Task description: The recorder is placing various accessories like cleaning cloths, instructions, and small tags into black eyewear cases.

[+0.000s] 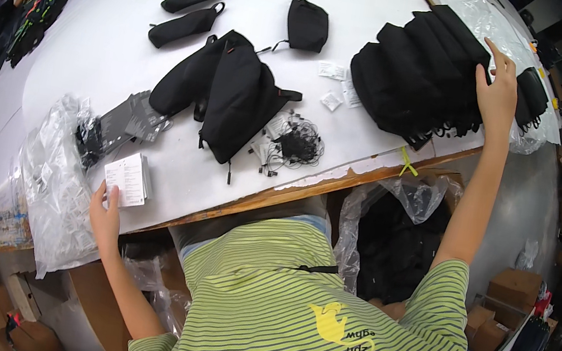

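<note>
At the table's near left edge, my left hand (105, 216) pinches the lower left side of a stack of white printed cards (126, 180), thumb over its face. Far to the right, my right hand (499, 92) reaches along the end of a row of black fabric pouches (416, 72), its thumb and fingers apart beside the last ones. Whether its fingertips press on the fabric is hard to tell. Between my hands lie larger black bags (238, 100) with straps, partly overlapping. A tangle of thin black tag cords (299, 142) sits right of them.
Two slim black pouches (187, 23) and a single upright-looking one (308, 25) lie farther back. Small white packets (331, 101) are near the row. Dark flat sleeves (131, 118) and clear plastic (60, 193) cover the left. Below the edge stands a lined box (400, 230) of black items.
</note>
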Tool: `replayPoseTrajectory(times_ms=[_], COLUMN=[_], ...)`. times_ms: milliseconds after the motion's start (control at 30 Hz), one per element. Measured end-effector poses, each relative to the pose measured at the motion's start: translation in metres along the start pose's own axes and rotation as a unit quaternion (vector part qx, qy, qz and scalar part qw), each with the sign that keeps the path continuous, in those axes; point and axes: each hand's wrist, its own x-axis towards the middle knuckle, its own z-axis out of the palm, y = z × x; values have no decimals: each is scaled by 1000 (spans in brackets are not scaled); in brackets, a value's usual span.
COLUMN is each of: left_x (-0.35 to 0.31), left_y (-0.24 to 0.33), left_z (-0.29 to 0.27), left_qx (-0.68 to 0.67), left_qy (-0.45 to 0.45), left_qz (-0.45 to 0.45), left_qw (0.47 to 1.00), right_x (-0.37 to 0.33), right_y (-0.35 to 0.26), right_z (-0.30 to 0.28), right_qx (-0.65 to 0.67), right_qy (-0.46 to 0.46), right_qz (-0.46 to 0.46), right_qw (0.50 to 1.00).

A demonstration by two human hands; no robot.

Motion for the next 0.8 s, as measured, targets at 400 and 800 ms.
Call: replayPoseTrajectory(times_ms=[400,800], left_x=[2,1], left_y=[15,16], left_z=[17,-1], left_qx=[30,5], left_qy=[60,94], left_qz=[11,-13], left_qw=[998,995], right_x=[-164,-125], right_y=[-165,-167], right_z=[88,54], right_qx=[224,525], right_qy=[-455,-281], right_qz=[114,160], right_qw=[854,787])
